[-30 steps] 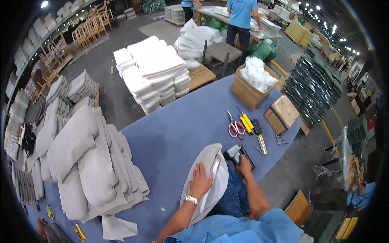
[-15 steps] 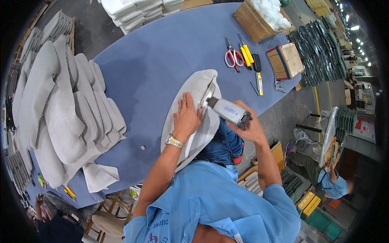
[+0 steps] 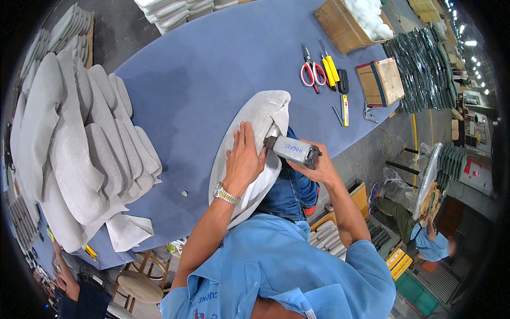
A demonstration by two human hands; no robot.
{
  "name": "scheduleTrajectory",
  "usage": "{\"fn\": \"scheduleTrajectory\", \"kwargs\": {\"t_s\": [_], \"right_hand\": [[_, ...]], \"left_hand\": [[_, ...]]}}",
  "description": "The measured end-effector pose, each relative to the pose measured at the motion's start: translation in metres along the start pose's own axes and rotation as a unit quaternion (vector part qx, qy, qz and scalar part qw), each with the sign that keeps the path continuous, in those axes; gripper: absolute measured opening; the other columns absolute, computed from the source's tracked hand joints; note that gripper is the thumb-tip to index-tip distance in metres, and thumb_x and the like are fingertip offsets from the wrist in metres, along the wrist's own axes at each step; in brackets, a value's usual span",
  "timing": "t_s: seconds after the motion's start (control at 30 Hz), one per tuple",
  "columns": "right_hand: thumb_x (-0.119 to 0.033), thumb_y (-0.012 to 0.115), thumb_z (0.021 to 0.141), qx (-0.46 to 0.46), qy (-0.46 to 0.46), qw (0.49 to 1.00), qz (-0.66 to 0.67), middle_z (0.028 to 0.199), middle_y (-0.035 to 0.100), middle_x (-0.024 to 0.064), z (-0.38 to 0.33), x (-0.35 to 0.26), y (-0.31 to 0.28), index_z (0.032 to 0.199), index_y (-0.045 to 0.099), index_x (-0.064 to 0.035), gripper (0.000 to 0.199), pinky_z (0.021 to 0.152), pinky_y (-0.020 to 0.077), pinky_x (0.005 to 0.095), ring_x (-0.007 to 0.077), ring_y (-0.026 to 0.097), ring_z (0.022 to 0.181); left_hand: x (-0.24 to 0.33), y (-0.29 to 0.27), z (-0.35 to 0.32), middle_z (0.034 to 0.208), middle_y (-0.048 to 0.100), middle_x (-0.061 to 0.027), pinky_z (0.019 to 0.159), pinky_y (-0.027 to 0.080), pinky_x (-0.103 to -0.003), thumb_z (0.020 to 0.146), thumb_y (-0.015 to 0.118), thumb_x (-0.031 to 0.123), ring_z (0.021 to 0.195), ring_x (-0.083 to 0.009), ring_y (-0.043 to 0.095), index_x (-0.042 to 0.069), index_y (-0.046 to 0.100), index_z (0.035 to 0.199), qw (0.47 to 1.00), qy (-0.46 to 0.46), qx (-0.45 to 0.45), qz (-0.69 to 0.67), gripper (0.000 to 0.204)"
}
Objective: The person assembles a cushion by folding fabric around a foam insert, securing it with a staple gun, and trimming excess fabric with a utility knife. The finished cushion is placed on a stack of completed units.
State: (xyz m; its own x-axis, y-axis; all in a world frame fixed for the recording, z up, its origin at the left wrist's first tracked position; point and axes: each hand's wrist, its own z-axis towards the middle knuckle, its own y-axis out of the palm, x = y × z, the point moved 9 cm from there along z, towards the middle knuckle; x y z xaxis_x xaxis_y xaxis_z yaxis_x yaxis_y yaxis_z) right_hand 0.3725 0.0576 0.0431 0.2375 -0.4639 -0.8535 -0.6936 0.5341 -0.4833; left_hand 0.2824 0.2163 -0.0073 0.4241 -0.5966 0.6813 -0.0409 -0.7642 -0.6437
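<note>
A light grey fabric-covered seat panel (image 3: 258, 109), long and rounded at its far end, leans over the near table edge towards my lap. Its fabric is folded over along the right side, with white underside showing below. My left hand (image 3: 243, 162) lies on the panel, fingers stretched and pressing the cloth, a metal watch on the wrist. A grey staple gun (image 3: 292, 150) is gripped in my right hand (image 3: 322, 169). The gun's dark nose touches the folded fabric edge just right of my left fingertips. My right fingers are partly hidden behind the gun's body.
Stacked grey fabric covers (image 3: 79, 154) fill the table's left side. Scissors (image 3: 312, 72), yellow-handled tools (image 3: 330, 69) and a small box (image 3: 380, 82) lie at the far right, near a carton of white stuffing (image 3: 345, 26). Other people work at lower left and far right.
The staple gun has shifted slightly towards me along the fabric edge and lies flatter. My left hand stays on the panel. A co-worker's arm at lower left has moved.
</note>
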Motion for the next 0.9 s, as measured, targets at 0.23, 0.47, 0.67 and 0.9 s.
{"fn": "scheduleTrajectory", "kwargs": {"t_s": [0.23,0.47,0.67,0.9], "right_hand": [[-0.012,0.080,0.078,-0.034,0.026,0.999,-0.012,0.089,0.071,0.0170,0.013,-0.013,0.015,0.103,0.067,-0.0015,0.030,0.073,0.0546,0.0366,0.0361,0.070,0.085],[-0.010,0.080,0.081,-0.033,-0.003,0.998,-0.047,0.092,0.073,0.0140,0.008,-0.024,0.013,0.106,0.068,0.0008,0.030,0.075,0.0546,0.0338,0.0267,0.072,0.081],[-0.013,0.079,0.073,-0.052,0.014,0.998,-0.031,0.091,0.068,0.0187,0.002,-0.027,0.014,0.105,0.064,-0.0018,0.037,0.075,0.0542,0.0408,0.0444,0.066,0.088],[-0.011,0.078,0.075,-0.033,0.019,0.999,0.004,0.091,0.068,0.0179,0.010,-0.020,0.023,0.104,0.064,-0.0019,0.033,0.074,0.0544,0.0394,0.0430,0.066,0.086]], "left_hand": [[0.000,-0.004,0.001,0.160,0.030,-0.0337,0.108,0.045,-0.057,0.086,0.070,0.007,0.145,-0.0530,0.034,-0.006,0.019,0.157,1.000,-0.014,0.020,-0.009,0.089],[-0.007,-0.004,0.003,0.165,0.025,-0.0270,0.105,0.040,-0.073,0.086,0.073,0.010,0.148,-0.0502,0.032,-0.001,0.018,0.159,0.999,-0.017,0.014,-0.039,0.092],[-0.005,0.000,0.002,0.165,0.025,-0.0268,0.105,0.040,-0.074,0.084,0.074,0.008,0.149,-0.0499,0.030,-0.001,0.018,0.159,0.999,-0.019,0.011,-0.041,0.095],[-0.011,0.003,0.006,0.165,0.025,-0.0265,0.105,0.039,-0.076,0.082,0.072,0.004,0.149,-0.0499,0.029,-0.001,0.017,0.160,0.998,-0.033,0.012,-0.051,0.095]]}}
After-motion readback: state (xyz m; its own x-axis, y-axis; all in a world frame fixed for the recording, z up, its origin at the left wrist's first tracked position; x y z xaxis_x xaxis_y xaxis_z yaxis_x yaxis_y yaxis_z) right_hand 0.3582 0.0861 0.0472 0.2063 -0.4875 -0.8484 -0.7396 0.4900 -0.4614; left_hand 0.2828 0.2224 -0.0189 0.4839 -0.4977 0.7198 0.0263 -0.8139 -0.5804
